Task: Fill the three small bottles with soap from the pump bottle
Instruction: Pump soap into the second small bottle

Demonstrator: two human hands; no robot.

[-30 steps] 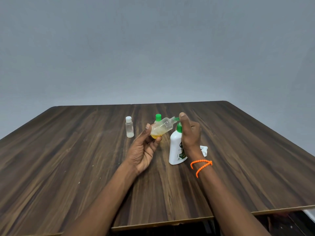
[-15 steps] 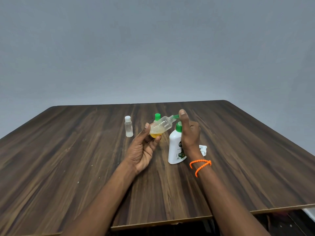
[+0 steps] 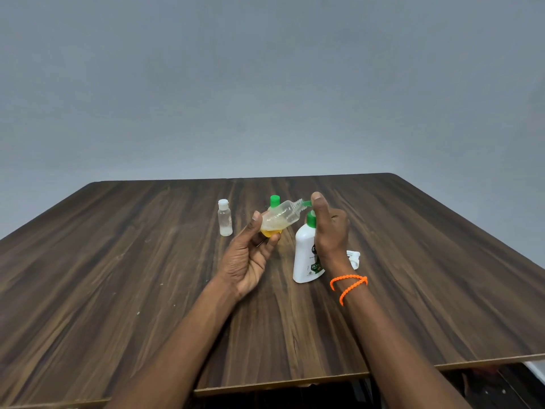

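Note:
My left hand [image 3: 250,252] holds a small clear bottle [image 3: 280,218] tilted, its open neck against the green nozzle of the white pump bottle [image 3: 305,258]. Yellowish soap lies in the small bottle's lower end. My right hand [image 3: 328,228] rests on top of the pump head, fingers over it. A second small clear bottle with a white cap [image 3: 225,218] stands upright to the left. A third bottle with a green cap [image 3: 275,200] stands behind the tilted one, mostly hidden.
A small white cap-like piece [image 3: 354,257] lies on the dark wooden table [image 3: 118,290] just right of the pump bottle. An orange band [image 3: 349,286] circles my right wrist. The table's near edge runs below my forearms.
Barely any movement; both hands stay at the pump nozzle and the small bottle keeps its tilt.

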